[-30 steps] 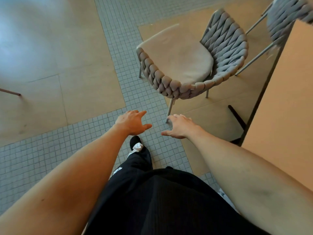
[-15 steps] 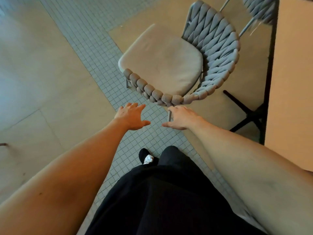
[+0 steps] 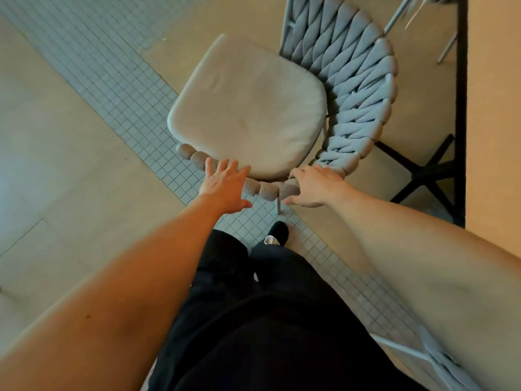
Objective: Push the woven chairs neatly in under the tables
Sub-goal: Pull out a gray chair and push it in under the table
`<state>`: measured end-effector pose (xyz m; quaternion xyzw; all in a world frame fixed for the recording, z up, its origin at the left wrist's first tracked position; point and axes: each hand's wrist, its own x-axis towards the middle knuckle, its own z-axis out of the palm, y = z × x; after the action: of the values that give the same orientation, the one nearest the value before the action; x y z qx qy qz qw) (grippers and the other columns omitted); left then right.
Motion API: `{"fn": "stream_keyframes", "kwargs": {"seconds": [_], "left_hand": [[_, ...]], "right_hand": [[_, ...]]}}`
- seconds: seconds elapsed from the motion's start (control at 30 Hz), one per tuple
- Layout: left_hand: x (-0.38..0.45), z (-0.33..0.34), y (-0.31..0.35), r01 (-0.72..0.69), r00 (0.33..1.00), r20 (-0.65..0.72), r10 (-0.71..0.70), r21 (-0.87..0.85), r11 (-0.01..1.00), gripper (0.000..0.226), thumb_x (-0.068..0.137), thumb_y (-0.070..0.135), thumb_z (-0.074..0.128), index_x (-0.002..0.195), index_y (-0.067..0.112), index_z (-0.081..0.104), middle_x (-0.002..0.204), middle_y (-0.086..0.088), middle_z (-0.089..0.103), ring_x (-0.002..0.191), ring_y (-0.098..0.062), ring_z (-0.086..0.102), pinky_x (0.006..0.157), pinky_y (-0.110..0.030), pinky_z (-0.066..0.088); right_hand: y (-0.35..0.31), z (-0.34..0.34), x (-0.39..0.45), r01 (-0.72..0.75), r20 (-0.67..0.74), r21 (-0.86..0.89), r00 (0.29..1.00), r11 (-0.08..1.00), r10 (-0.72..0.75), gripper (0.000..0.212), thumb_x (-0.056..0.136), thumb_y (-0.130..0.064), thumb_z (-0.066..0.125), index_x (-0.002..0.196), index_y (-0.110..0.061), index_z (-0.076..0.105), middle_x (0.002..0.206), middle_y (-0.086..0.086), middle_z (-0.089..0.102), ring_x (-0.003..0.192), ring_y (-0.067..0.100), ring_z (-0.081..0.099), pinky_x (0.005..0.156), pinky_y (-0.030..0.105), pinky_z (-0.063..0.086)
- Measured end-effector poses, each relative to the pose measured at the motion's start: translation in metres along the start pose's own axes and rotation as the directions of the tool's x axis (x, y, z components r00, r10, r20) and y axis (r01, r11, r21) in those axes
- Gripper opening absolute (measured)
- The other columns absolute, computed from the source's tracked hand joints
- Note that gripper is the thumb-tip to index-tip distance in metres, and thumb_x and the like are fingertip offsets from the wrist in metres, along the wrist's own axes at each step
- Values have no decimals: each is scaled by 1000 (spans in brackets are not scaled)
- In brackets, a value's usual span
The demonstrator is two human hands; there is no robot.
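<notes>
Both hands reach the woven chair (image 3: 352,88): left hand (image 3: 224,183) fingers spread, right hand (image 3: 315,186) on its rim beside the tabletop (image 3: 493,108).

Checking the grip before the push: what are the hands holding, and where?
The woven chair, at its braided arm rim. The right hand curls round it; the left hand only lies on it, fingers straight.

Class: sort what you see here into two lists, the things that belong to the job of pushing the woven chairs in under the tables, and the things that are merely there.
Part of the job:
woven chair
seat cushion
table
left hand
right hand
second woven chair

Merely there:
mosaic tile strip
black trousers
</notes>
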<state>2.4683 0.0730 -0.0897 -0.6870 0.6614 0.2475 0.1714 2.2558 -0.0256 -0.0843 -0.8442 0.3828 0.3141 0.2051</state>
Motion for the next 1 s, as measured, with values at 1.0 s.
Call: {"fn": "stream_keyframes", "kwargs": {"seconds": [1.0], "left_hand": [[68, -31, -105, -167, 984, 131, 121, 432, 886, 53, 84, 27, 71, 133, 41, 55, 135, 10, 56, 132, -27, 45, 105, -81, 15]], "right_hand": [[-98, 3, 55, -174, -19, 13, 985, 985, 174, 82, 90, -78, 45, 132, -8, 56, 123, 15, 66, 113, 35, 63, 108, 57, 37]]}}
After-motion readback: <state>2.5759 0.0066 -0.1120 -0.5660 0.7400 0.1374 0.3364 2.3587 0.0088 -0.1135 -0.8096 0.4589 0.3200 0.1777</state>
